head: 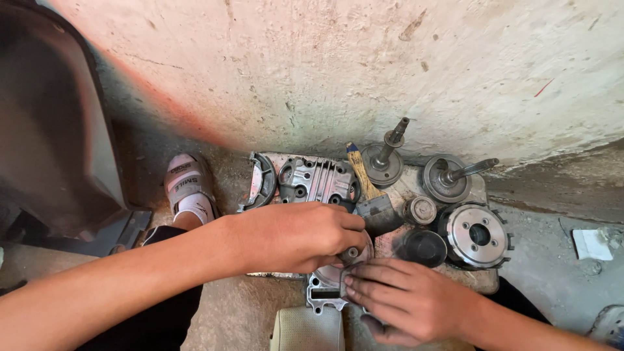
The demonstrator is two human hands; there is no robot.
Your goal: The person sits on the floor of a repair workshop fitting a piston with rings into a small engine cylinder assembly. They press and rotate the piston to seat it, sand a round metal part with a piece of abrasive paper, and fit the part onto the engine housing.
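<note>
View from above of a person crouched at a grimy metal tray [484, 281] on a concrete floor, against a rough plaster wall. At far left, a dark panel, then a foot in a pale sandal [186, 185]. On the tray, from left: a curved brake shoe [260, 182], a finned engine cover [316, 180], a paintbrush [370, 195], 2 geared shafts [385, 159] standing upright, a small round cap [422, 210], a dark cup [424, 247] and a toothed clutch hub [479, 235].

The left hand [296, 237] reaches across, fingers curled shut on the top of a round metal part [354, 255] at the tray's near edge. Just beside it, the right hand [406, 299] lies half open, fingertips pressing down on the same part, above a grey casting [323, 292].

Judged from this, the work goes best with the right hand bracing firmly while the left turns evenly, keeping the part level and grit out.
</note>
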